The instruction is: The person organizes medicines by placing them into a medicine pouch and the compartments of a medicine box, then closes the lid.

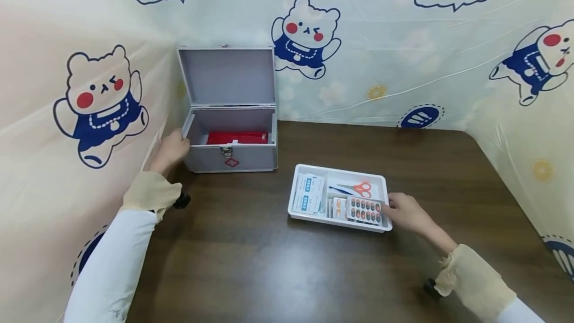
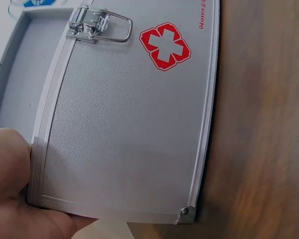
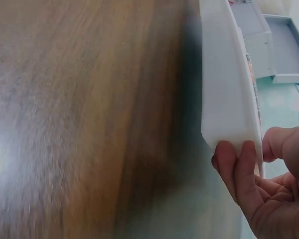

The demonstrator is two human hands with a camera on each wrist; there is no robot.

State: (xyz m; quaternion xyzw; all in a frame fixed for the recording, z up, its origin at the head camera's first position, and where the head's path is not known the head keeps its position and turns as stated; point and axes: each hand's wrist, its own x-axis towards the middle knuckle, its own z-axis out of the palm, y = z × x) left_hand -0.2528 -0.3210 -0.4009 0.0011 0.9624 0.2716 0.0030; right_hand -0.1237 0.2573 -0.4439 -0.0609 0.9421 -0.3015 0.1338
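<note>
On the left stands a silver first-aid box with its lid raised and a red cloth-like item inside. My left hand grips the box's left wall at the top rim; in the left wrist view the thumb lies over the rim beside the front panel. My right hand pinches the right end of a white tray, thumb over the rim and fingers outside, as the right wrist view shows. The tray holds orange-handled scissors, blister packs of capsules and white-and-blue packets.
A brown wooden table carries the box and tray. Cloth with printed bears hangs behind and at both sides, close to the box's left. A dark blue slim item lies by the scissors. The box's metal latch hangs at its front.
</note>
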